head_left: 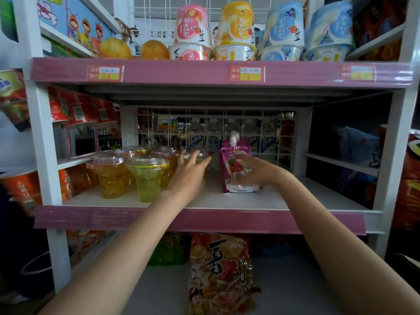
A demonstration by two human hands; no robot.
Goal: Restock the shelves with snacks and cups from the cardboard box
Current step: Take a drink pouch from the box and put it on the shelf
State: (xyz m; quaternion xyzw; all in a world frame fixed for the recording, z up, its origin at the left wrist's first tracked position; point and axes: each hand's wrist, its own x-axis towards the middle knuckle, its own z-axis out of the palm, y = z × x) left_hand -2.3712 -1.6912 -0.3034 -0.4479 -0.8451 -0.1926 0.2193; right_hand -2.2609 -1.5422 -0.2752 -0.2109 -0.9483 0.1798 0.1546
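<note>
Right hand (254, 170) grips upright pink pouch (236, 169), spout up; left hand (189, 172) spread.

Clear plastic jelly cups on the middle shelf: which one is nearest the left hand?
The clear domed-lid cup at the row's right end, just beyond the left hand and its spread fingertips. The other cups stand further left.

I've got one head-worn wide-angle view, facing straight into the middle shelf (204, 201) at close range, tilted slightly down. Both forearms enter from the bottom corners of the frame. The upper shelf (204, 73) crosses the top; edges bow from the lens.
</note>
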